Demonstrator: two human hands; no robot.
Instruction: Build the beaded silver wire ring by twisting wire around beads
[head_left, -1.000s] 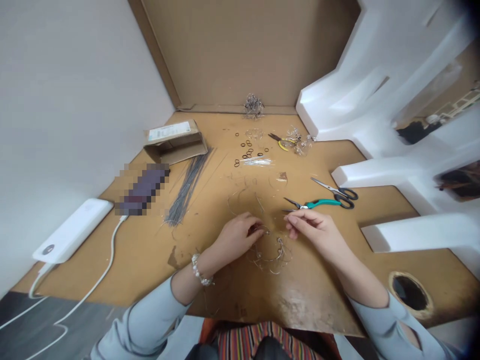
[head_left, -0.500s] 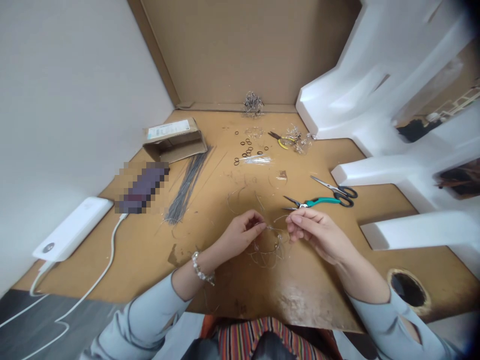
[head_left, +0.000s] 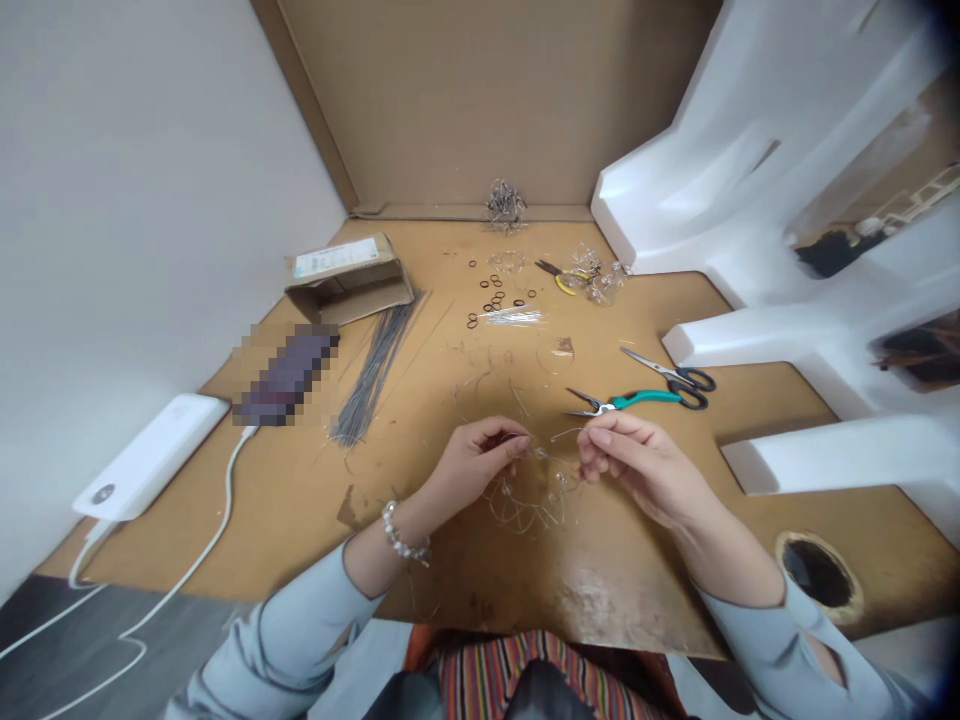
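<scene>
Above the front of the table, my left hand (head_left: 484,458) pinches the edge of a wire frame (head_left: 529,515), a loose ring of thin bent loops that hangs below the fingers. Small shiny bits, perhaps beads or twists, show on it. To the right, my right hand (head_left: 626,460) holds a short piece of thin wire (head_left: 568,433) between thumb and finger, its free end pointing left toward the frame. Just beyond the right hand lie pliers with teal handles (head_left: 645,399), jaws spread. Whether the wire piece joins the frame I cannot tell.
Black-handled scissors (head_left: 675,375) lie behind the pliers. Farther back are yellow-handled cutters (head_left: 564,277), small dark rings (head_left: 495,300) and wire tangles (head_left: 506,207). On the left are a grey wire bundle (head_left: 375,375), an open carton (head_left: 349,280) and a white power bank (head_left: 150,457). A round hole (head_left: 817,573) pierces the table's right side.
My left hand has shifted slightly left, and the wire frame has turned a little beneath it. My right hand keeps its pinch on the wire piece, almost in place.
</scene>
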